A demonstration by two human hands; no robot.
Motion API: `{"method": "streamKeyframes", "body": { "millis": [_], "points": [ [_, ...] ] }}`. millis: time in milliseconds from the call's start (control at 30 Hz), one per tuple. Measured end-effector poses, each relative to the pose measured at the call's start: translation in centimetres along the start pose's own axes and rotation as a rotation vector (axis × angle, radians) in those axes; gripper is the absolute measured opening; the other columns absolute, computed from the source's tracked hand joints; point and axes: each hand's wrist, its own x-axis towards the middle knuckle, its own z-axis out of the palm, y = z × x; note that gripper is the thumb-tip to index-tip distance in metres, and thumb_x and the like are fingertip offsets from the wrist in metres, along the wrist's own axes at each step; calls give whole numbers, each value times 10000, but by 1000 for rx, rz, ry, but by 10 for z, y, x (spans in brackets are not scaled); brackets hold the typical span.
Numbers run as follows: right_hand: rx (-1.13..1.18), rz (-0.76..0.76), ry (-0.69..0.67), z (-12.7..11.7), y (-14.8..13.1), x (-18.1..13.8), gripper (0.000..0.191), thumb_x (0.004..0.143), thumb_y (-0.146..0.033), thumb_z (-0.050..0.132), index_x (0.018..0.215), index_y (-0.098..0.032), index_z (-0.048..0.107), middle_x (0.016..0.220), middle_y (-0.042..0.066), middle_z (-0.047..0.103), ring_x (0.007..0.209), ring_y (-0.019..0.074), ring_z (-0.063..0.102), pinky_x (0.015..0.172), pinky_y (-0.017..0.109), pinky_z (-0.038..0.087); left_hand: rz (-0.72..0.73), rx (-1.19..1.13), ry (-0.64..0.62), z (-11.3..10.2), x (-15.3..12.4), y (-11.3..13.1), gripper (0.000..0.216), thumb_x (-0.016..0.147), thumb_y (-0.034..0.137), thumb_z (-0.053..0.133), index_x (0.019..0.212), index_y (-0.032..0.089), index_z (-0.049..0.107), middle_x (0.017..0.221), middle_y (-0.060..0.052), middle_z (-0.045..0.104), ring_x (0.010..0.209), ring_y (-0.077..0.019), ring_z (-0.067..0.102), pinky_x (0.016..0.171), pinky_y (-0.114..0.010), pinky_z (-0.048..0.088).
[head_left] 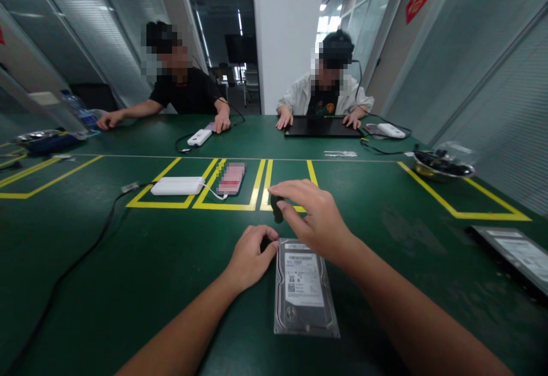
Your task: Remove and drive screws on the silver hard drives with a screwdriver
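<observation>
A: Where did the hard drive (306, 319) lie from our hands?

B: It lay flat on the green table (171, 290) in front of us, its long axis running away from us, its far left corner between our two hands. We had the left hand (253, 255) just outside that corner.

A: And the right hand (314, 216)?

B: We had it above the drive's far end, reaching in from the right, thumb and fingers curled partway round a dark-handled screwdriver (277, 209). The tool stood nearly upright, its thin shaft pointing down at that corner; we could not tell whether the tip sat in a screw.

A: What did our left hand have hold of?

B: Its fingers were bent, thumb and forefinger close together at the corner. We could not tell whether they pinched anything.

A: And the surfaces?

B: We saw dull grey metal with curved ridges along the sides, a rectangular white label (303, 284) with fine print, and a smooth table marked with straight yellow tape (225, 207).
</observation>
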Motion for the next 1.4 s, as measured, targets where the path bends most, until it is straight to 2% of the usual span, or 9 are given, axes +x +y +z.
{"method": "streamKeyframes", "body": {
  "millis": [133, 267, 433, 733, 900, 1067, 1167, 1267, 1400],
  "points": [
    [-22, 59, 44, 1, 0, -1, 161, 896, -223, 645, 1034, -150, 684, 981, 62, 633, 921, 169, 586, 814, 315, 484, 1, -1, -2, -1, 0, 2, 46, 871, 230, 579, 902, 210, 608, 931, -17, 660, 916, -223, 556, 819, -344, 422],
    [-12, 0, 20, 1, -1, -1, 195, 911, -140, 561, 1081, -138, 656, 1065, 58, 653, 1001, 175, 586, 892, 330, 460, 6, -1, -4, -1, 0, 2, 29, 865, 216, 587, 883, 208, 608, 920, -10, 658, 915, -219, 556, 818, -343, 416],
    [-73, 53, 63, 0, 0, 0, 130, 854, -188, 693, 958, -122, 653, 915, 43, 628, 881, 167, 571, 788, 287, 447, 2, -6, -6, 0, 0, 1, 42, 864, 213, 588, 900, 204, 608, 921, -12, 654, 916, -220, 550, 820, -343, 414],
    [-32, 2, 53, -1, -3, 0, 155, 886, -157, 597, 1025, -122, 656, 1026, 60, 657, 982, 181, 593, 884, 322, 459, 8, 3, -4, 0, 1, 0, 36, 870, 228, 581, 874, 203, 605, 895, -15, 648, 890, -222, 548, 803, -338, 408],
    [-52, 26, 66, 0, -3, 0, 131, 893, -194, 639, 1005, -136, 671, 939, 42, 643, 876, 163, 582, 789, 298, 455, 6, -7, -5, 0, 0, 0, 53, 867, 228, 578, 903, 205, 608, 929, -17, 656, 917, -225, 548, 822, -343, 408],
    [-86, 36, 81, 2, -2, 0, 124, 891, -241, 660, 952, -135, 679, 917, 46, 623, 882, 176, 560, 798, 323, 442, 2, -9, -11, -1, 0, 1, 49, 869, 230, 578, 897, 203, 608, 923, -16, 655, 912, -224, 546, 820, -342, 407],
    [-83, 14, 71, 2, 0, 0, 105, 904, -184, 605, 968, -133, 671, 954, 47, 653, 916, 179, 580, 832, 334, 448, 1, -10, -9, -1, 1, 0, 57, 866, 222, 582, 911, 203, 611, 934, -16, 655, 925, -224, 546, 827, -341, 408],
    [-43, -23, 55, 1, -1, 0, 205, 903, -114, 530, 1058, -137, 663, 1069, 52, 673, 1006, 180, 600, 908, 347, 454, 6, -7, -7, 0, 1, -2, 51, 865, 220, 587, 906, 203, 611, 934, -15, 654, 932, -225, 545, 833, -342, 406],
    [-38, 8, 68, 2, -1, 0, 149, 895, -188, 610, 1018, -150, 686, 1019, 58, 661, 970, 183, 597, 862, 341, 468, 12, -9, -9, 0, 1, -1, 49, 868, 220, 582, 906, 203, 609, 934, -13, 655, 925, -223, 545, 832, -342, 405]
  ]
}}
